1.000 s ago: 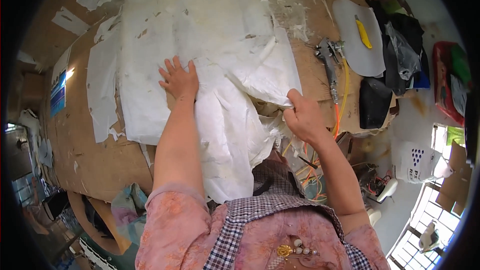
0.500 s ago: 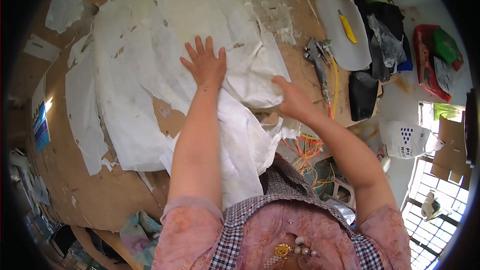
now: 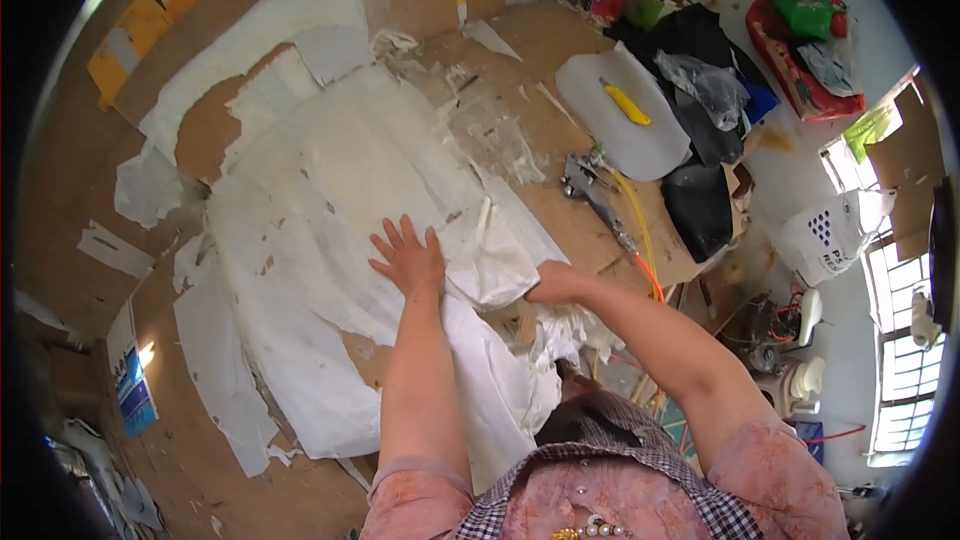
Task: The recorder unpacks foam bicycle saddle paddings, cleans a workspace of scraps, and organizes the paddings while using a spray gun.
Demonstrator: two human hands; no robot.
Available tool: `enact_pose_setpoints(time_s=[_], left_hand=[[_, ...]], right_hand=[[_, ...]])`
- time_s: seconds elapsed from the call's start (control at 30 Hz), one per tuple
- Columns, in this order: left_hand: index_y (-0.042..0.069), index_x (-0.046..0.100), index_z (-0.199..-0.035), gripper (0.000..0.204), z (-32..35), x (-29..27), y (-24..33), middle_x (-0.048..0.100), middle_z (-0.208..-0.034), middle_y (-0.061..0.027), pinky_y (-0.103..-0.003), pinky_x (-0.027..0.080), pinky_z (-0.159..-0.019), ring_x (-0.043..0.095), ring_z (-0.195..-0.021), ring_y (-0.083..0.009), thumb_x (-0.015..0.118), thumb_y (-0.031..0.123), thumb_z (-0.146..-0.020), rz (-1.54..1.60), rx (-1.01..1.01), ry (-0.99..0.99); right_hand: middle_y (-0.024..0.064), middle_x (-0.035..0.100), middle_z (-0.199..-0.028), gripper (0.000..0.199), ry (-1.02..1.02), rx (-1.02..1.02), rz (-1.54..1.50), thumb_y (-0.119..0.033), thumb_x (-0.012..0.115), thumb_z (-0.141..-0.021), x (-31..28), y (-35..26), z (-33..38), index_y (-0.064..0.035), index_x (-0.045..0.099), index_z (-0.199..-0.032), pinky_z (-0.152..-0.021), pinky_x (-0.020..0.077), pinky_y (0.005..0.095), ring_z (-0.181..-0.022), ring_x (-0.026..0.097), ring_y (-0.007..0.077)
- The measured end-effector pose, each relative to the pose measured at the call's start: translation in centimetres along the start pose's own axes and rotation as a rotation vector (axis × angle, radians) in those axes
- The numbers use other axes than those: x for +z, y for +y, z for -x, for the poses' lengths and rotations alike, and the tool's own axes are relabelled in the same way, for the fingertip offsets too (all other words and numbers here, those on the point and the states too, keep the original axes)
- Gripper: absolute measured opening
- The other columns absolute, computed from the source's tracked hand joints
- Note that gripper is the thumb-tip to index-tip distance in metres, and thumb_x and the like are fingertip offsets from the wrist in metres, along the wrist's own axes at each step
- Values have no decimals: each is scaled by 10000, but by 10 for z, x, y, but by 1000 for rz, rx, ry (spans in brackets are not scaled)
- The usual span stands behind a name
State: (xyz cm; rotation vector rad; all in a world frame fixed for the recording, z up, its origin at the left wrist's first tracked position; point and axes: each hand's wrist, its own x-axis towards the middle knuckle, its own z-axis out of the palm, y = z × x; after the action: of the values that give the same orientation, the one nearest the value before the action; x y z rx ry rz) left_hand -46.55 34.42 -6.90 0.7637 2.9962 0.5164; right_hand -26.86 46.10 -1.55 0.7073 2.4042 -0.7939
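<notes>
A large white sheet (image 3: 330, 190), thin, wrinkled and torn in places, covers the middle of the cardboard-topped table (image 3: 540, 45). My left hand (image 3: 412, 258) lies flat on it with the fingers spread. To the right, my right hand (image 3: 553, 283) grips the folded right edge of the sheet; its fingertips are partly hidden. Between my hands the sheet bunches into a raised fold (image 3: 490, 265). More loose white material (image 3: 490, 370) drapes over the near edge, beside my left forearm.
A spray gun (image 3: 595, 200) with a yellow and orange hose lies right of the sheet. Beyond it, a yellow utility knife (image 3: 627, 103) rests on a grey rounded piece (image 3: 610, 140). Black material (image 3: 698, 210) and a clear plastic bag (image 3: 705, 88) sit at the right edge.
The view has tilted upward, so the wall behind the table now shows. On the sheet, both hands keep nearly the same places, the left flat and the right at the fold.
</notes>
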Motion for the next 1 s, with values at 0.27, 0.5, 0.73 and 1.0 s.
enact_pose_setpoints(time_s=[0.27, 0.5, 0.73, 1.0], left_hand=[[163, 355, -1342, 537, -5, 17, -10, 214, -1458, -101, -638, 140, -1005, 135, -1334, -396, 438, 420, -878, -22, 27, 75], [178, 354, -1341, 516, -17, -2, -12, 220, -1456, -111, -627, 168, -1013, 176, -1321, -396, 379, 431, -892, -67, 0, 29], [98, 321, -1384, 758, 88, -116, -91, 354, -1400, -92, -426, 233, -1048, 310, -1293, -245, 506, 548, -803, 958, -273, -517], [67, 524, -1139, 798, 192, -118, -92, 575, -1125, -131, -386, 436, -818, 527, -1064, -295, 794, 480, -512, 121, 109, -405]], right_hand=[[227, 628, -907, 413, 79, 8, -63, -391, 539, -727, 26, -48, 109, -29, 644, -896, -762, 477, 455, -865, 603, 382], [198, 614, -839, 289, 165, -87, -554, -182, 599, -708, 82, -11, 326, -51, 599, -965, -678, 481, 400, -766, 597, 379], [200, 616, -821, 321, 245, -95, -536, -161, 600, -691, 85, 25, 298, -31, 595, -985, -690, 480, 383, -770, 603, 370], [230, 610, -783, 362, -103, -235, 64, -340, 619, -705, 78, -26, 217, 6, 592, -811, -685, 473, 454, -766, 597, 390]])
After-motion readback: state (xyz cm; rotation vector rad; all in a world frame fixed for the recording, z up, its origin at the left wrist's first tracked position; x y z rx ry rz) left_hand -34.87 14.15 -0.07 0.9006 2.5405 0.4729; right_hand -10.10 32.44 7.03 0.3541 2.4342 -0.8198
